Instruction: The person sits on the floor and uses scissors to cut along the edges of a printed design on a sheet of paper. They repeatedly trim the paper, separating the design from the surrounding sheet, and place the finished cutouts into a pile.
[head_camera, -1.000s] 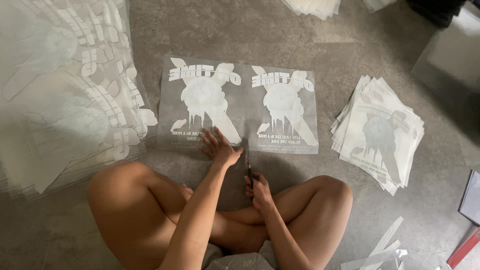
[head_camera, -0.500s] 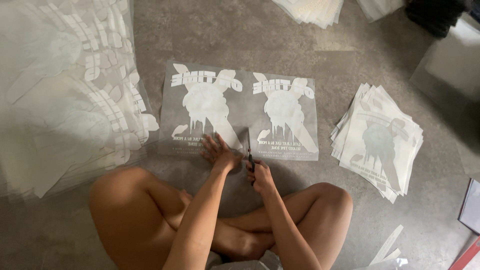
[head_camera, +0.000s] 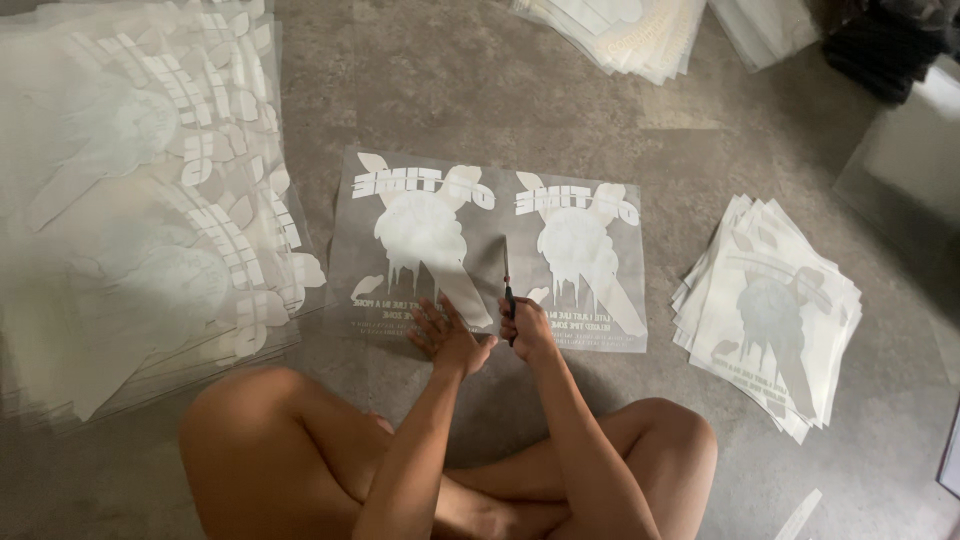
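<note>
Scissors with thin dark blades and dark handles (head_camera: 507, 285) sit in the right hand (head_camera: 530, 330), whose fingers are curled shut through the handles; the blades point toward twelve o'clock, up the middle of one clear film sheet printed with two white dripping figures (head_camera: 490, 250). Whether the blades are parted cannot be told. That sheet lies flat on the grey concrete floor (head_camera: 480, 90) straight ahead of the person's crossed bare legs (head_camera: 300, 450), and the blades run along the gap between its two printed figures.

At nine o'clock from the scissors, the left hand (head_camera: 447, 335) lies open, fingers spread, pressing the near edge of the sheet's left half; it grips nothing.

Farther out at three o'clock, well apart from the sheet, one fanned stack of single-figure white prints (head_camera: 770, 310) rests on the floor. At nine to ten o'clock spreads one wide overlapping pile of clear printed films (head_camera: 130, 200), its edge just beside the sheet. At one o'clock, near the top of the view, lies one more pile of pale sheets (head_camera: 620, 30); a dark bundle (head_camera: 885, 45) sits at two o'clock.
</note>
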